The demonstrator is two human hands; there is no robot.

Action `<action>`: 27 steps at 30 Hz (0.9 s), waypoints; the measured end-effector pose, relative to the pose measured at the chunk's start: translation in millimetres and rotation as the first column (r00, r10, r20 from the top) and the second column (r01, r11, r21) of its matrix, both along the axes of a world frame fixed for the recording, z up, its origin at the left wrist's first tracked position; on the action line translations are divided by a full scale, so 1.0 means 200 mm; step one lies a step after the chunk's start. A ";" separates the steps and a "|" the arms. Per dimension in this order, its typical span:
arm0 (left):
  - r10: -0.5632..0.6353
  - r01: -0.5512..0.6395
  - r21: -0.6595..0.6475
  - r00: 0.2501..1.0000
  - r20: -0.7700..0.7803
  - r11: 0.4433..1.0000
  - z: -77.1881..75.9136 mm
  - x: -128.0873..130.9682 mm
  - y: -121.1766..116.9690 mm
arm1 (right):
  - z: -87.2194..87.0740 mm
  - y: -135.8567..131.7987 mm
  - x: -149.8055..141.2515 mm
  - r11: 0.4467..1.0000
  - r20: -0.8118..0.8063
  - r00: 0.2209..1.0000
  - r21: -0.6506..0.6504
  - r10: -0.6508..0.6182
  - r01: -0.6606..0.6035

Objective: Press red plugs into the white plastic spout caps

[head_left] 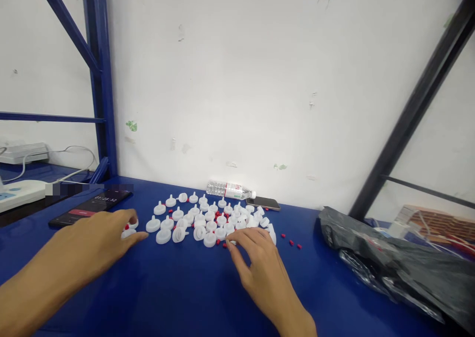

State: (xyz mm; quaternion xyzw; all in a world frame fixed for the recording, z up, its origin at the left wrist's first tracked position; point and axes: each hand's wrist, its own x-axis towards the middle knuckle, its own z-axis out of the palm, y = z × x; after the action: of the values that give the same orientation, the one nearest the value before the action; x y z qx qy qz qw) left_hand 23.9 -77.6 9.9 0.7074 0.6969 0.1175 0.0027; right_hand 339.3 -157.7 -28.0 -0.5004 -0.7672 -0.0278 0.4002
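White funnel-shaped plastic caps (163,236), each with a narrow spout, lie in a loose pile on the blue table (178,287). Small red plugs (218,215) are scattered among them. My left hand (92,235) is at the pile's left side, thumb and fingers apart, around a few white caps (128,233) and a bit of red that it partly hides. At the pile's front right, my right hand (260,263) has its thumb and index fingertips close together, next to a red plug (224,245). Whatever is between those fingertips is hidden.
A clear water bottle (230,189) lies behind the pile, beside a dark phone (263,203). Another phone (91,207) with a lit timer lies at left. Several red plugs (291,242) lie to the right, near a black plastic bag (389,258). Blue metal posts (100,79) stand left.
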 end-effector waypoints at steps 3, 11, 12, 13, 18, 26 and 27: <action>-0.088 0.087 -0.032 0.996 -0.029 0.996 0.00 0.15 -0.03 | 0.00 0.00 0.00 1.000 -0.002 1.000 0.001 0.009 -0.009; -0.190 0.188 -0.112 0.982 -0.005 0.976 -0.09 0.38 0.01 | 0.00 0.00 0.00 1.000 -0.003 1.000 -0.012 0.000 0.000; -0.195 0.194 -0.111 0.981 -0.003 0.975 -0.10 0.38 0.02 | 0.01 0.00 0.00 1.000 -0.002 1.000 -0.013 0.001 -0.001; -0.198 0.196 -0.110 0.980 -0.001 0.974 -0.10 0.38 0.02 | 0.01 -0.01 0.00 1.000 -0.003 1.000 -0.014 0.001 -0.001; -0.234 0.238 -0.035 0.968 0.095 0.971 -0.08 0.39 0.01 | 0.00 -0.01 0.00 0.999 -0.012 1.000 -0.016 -0.028 0.028; -0.361 0.564 0.012 0.512 0.779 0.826 -0.06 0.54 -0.14 | -0.01 -0.03 0.01 1.000 -0.036 0.999 0.011 0.010 -0.009; -0.343 0.602 0.000 0.456 0.821 0.799 -0.08 0.56 -0.15 | 0.00 -0.03 0.01 0.998 -0.028 0.999 0.046 0.043 -0.042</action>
State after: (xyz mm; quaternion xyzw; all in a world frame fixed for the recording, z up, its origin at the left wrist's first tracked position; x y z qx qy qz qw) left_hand 136.2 -107.9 -5.2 0.7384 0.4031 0.3062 0.4456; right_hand 341.2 -164.2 -28.8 -0.4751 -0.7711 -0.0295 0.4229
